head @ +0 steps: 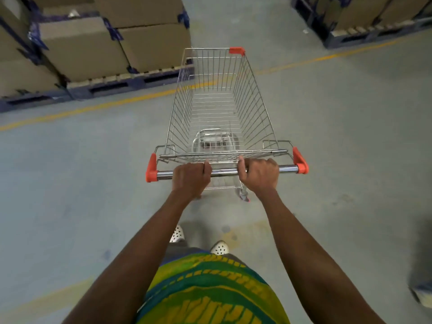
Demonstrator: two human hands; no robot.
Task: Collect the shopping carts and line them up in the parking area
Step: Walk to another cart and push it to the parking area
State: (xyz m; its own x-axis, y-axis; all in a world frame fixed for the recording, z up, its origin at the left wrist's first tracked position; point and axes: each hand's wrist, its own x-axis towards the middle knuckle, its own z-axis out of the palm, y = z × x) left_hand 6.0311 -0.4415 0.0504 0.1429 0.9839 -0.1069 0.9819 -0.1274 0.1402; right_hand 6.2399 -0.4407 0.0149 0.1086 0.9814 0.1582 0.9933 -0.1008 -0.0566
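Note:
A silver wire shopping cart (254,94) with orange corner caps stands straight ahead of me on the grey floor, its basket empty. Its chrome handle bar (224,171) runs across the middle of the view between two orange end pieces. My left hand (190,177) grips the bar left of centre. My right hand (259,175) grips it right of centre. Both arms are stretched forward. One rear wheel (244,195) shows below the bar.
Stacked cardboard boxes (88,47) on dark blue pallets (109,86) fill the upper left, close to the cart's front left corner. More boxes on a pallet (364,36) stand at the upper right. A yellow floor line (93,108) crosses behind the cart. Someone's shoe (423,298) shows at the right edge.

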